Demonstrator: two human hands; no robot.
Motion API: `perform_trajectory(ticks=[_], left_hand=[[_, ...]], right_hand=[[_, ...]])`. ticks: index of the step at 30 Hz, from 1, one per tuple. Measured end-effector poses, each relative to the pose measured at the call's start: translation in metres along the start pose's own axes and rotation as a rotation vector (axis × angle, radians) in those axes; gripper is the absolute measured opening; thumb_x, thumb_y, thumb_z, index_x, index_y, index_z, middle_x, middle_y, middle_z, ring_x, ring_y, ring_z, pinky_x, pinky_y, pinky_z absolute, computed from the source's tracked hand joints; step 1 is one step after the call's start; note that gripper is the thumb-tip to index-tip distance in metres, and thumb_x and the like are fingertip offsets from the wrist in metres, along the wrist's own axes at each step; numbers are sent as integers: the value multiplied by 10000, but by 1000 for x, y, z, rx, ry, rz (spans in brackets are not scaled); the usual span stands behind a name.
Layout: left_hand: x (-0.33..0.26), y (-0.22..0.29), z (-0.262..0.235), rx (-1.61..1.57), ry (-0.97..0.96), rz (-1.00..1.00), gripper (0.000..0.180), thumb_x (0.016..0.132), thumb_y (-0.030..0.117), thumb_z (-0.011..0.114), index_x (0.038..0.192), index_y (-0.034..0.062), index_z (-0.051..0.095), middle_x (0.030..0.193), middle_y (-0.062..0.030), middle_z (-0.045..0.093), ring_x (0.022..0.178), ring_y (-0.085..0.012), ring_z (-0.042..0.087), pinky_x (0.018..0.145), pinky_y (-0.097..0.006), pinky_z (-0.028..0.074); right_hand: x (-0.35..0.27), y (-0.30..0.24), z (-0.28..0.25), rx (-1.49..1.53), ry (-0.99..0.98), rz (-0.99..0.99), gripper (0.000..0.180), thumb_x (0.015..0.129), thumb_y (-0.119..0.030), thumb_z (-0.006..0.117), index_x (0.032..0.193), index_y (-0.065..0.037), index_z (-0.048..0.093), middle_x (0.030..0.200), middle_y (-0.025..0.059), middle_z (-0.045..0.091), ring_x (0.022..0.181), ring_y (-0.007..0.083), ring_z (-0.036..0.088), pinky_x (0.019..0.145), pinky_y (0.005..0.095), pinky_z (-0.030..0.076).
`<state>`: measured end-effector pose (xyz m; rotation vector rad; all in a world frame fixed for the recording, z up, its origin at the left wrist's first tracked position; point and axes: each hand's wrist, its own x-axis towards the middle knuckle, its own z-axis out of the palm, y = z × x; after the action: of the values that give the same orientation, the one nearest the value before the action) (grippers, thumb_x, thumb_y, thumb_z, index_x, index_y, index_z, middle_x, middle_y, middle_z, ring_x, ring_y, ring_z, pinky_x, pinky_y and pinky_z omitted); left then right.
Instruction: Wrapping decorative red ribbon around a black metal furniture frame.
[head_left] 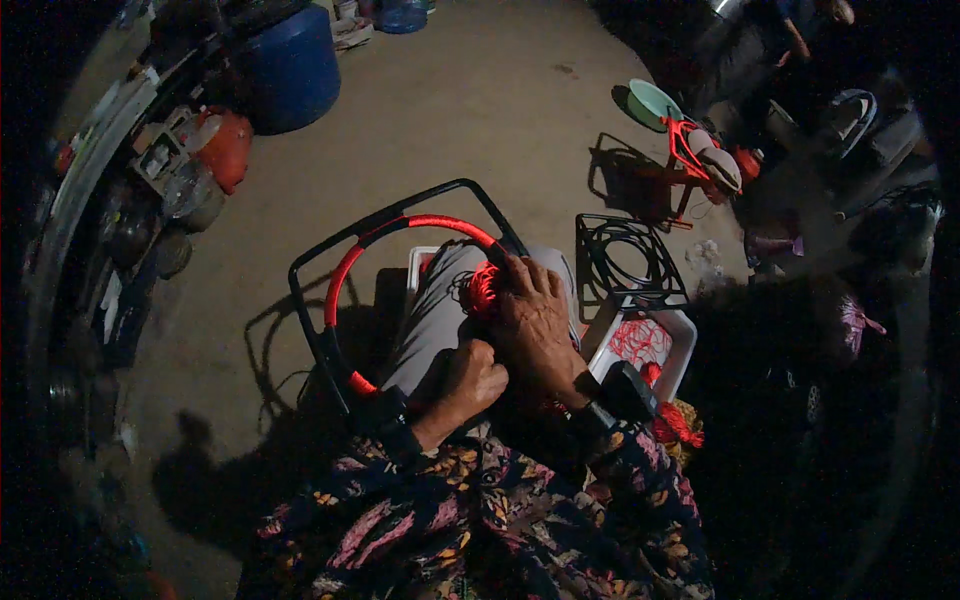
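A black frame (385,228) with an inner ring (345,285) leans over my lap. Red cord is wound round much of that ring, with dark stretches between. My right hand (537,325) is closed over the frame's far right side, its back up and its fingers bent over the edge. Against its thumb side sits a bundle of red cord (483,290), inside the ring and above my grey trousers (430,330). My left hand (470,385) makes a fist close to me, left of the right wrist. Whatever lies inside that fist is hidden.
Beside my right knee stands a white tray (685,350) of loose red cord, with another black frame (630,260) beyond it. More red cord (678,425) lies nearer me. A red stool (685,150), green basin (655,100) and blue barrel (290,75) stand farther off. Another person (795,40) is at the far right.
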<state>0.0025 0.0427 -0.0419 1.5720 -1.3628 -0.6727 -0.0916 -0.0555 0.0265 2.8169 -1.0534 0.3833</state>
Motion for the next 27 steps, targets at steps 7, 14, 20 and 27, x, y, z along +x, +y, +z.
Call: perform_trajectory(ticks=[7, 14, 20, 27], left_hand=[[-5, -26, 21, 3, 81, 143, 102, 648, 38, 585, 709, -30, 540, 706, -196, 542, 669, -381, 533, 613, -446, 405], [-2, -1, -7, -993, -137, -241, 208, 801, 92, 608, 977, 1, 544, 952, -135, 590, 861, -196, 563, 760, -332, 451], [13, 20, -19, -522, -223, -272, 290, 803, 186, 621, 638, -49, 581, 586, -80, 589, 485, -110, 528, 464, -275, 418], [9, 30, -24, -437, -391, -338, 285, 831, 247, 631, 686, 2, 621, 598, -16, 564, 537, -85, 507, 503, -255, 395]], right_hand=[[0, -12, -33, 1078, 5, 145, 323, 839, -149, 615, 1144, -53, 568, 1127, 112, 567, 1049, 270, 521, 899, 349, 409], [-44, 29, -100, 1826, 131, 917, 407, 882, -428, 542, 1047, -57, 567, 880, 68, 618, 619, 136, 573, 527, 280, 477], [-188, 85, -118, 1501, 371, 1351, 446, 894, -468, 500, 1014, -48, 590, 845, 54, 611, 615, 142, 565, 503, 279, 460], [-309, 110, -67, 1002, 236, 1548, 490, 853, -497, 555, 996, -34, 620, 789, 48, 625, 623, 150, 579, 508, 300, 457]])
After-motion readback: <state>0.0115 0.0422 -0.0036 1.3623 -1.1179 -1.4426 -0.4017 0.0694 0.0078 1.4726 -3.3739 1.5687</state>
